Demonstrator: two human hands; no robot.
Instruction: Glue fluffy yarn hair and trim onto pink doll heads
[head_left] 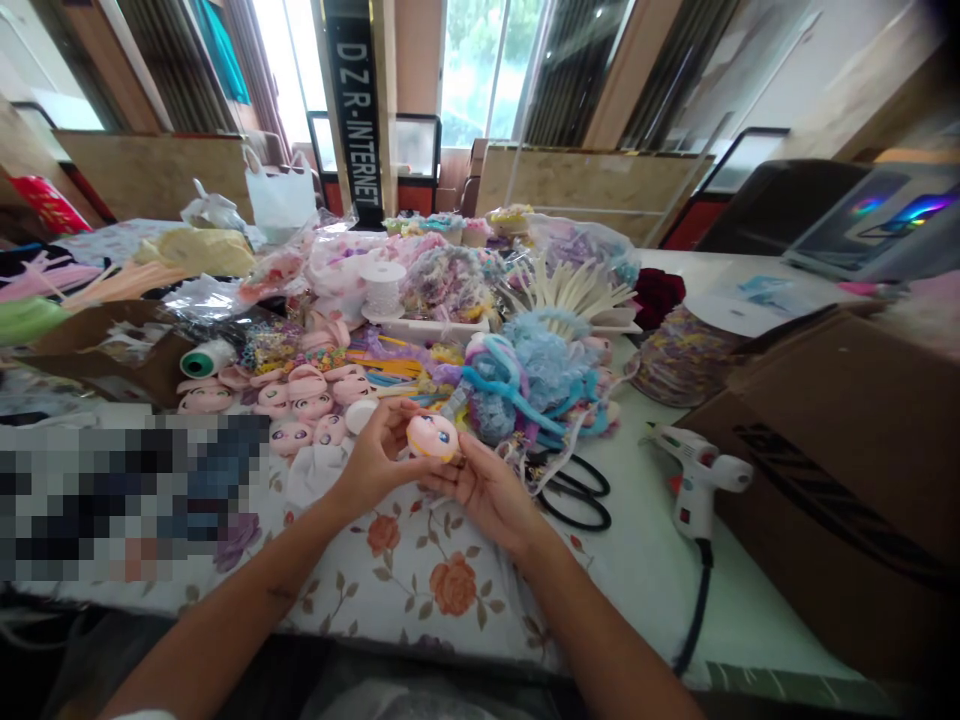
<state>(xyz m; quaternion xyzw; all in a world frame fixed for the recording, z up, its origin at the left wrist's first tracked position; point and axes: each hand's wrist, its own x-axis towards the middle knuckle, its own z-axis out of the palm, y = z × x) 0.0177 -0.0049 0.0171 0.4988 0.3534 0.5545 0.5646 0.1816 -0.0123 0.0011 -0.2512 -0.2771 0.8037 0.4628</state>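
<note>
Both hands hold a small pink doll face point(433, 436) with painted eyes, just above the floral tablecloth point(420, 580). My left hand point(375, 458) grips it from the left, fingers curled over its top. My right hand point(484, 490) supports it from below and the right. Several more pink doll faces point(300, 400) lie in a cluster to the left. A heap of blue and purple yarn and lace trims point(525, 385) sits directly behind the hands.
Black scissors point(574, 492) lie right of my right hand. A white glue gun point(697, 475) stands further right, its cord running off the table edge. A big cardboard box point(847, 470) fills the right side. Bags of craft supplies crowd the back; a blurred patch covers the left.
</note>
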